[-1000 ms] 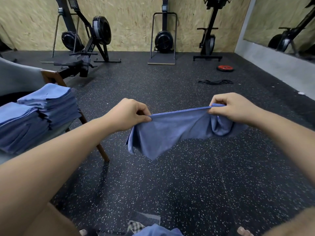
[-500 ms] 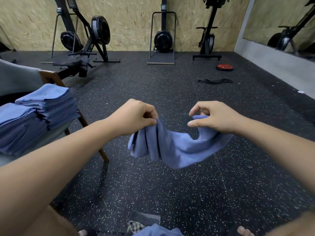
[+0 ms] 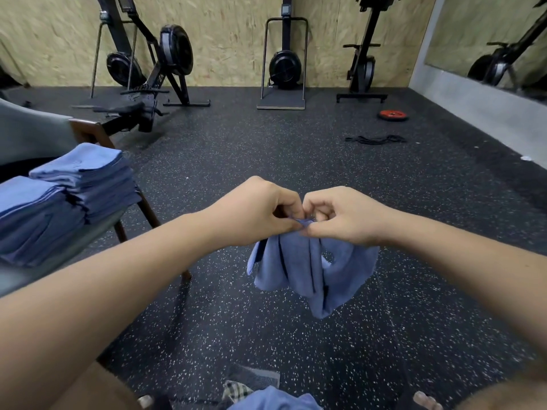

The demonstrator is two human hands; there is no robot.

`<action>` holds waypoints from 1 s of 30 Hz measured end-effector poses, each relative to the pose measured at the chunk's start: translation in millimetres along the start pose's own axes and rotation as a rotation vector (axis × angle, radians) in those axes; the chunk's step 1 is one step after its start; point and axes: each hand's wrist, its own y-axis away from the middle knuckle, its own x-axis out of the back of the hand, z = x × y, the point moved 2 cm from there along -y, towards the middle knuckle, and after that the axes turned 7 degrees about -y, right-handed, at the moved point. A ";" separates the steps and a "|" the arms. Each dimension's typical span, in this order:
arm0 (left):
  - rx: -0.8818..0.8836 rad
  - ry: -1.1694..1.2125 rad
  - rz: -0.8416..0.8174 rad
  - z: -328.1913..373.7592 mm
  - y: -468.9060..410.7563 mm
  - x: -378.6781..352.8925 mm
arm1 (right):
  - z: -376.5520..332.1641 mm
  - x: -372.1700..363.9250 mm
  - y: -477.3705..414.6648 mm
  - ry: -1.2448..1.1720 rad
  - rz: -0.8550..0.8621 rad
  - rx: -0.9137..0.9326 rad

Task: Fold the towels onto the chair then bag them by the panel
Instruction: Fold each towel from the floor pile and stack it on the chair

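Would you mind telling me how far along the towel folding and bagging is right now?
Done: two stacks of folded towels sit on the chair. In hand: the left hand and right hand pinch one blue towel together mid-fold. Left: more blue cloth lies at the bottom edge, and no bag is visible.

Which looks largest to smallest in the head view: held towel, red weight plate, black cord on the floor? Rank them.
1. Held towel, though it hangs nearest the camera.
2. Black cord.
3. Red weight plate. These two look close in size.
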 end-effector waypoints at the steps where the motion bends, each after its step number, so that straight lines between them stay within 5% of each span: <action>1: 0.005 -0.002 -0.015 -1.5 1.0 -1.0 | 0.0 1.0 0.5 0.017 0.004 0.002; 9: 0.110 -0.067 -0.152 -24.5 4.7 -14.1 | 2.2 22.5 2.3 0.081 0.142 0.038; 17: 0.191 0.078 -0.040 -38.9 5.9 -12.8 | 8.1 45.5 5.5 0.091 0.270 0.051; 30: 0.241 -0.080 0.020 -65.9 7.9 -4.2 | 33.8 64.5 6.6 0.103 0.305 -0.019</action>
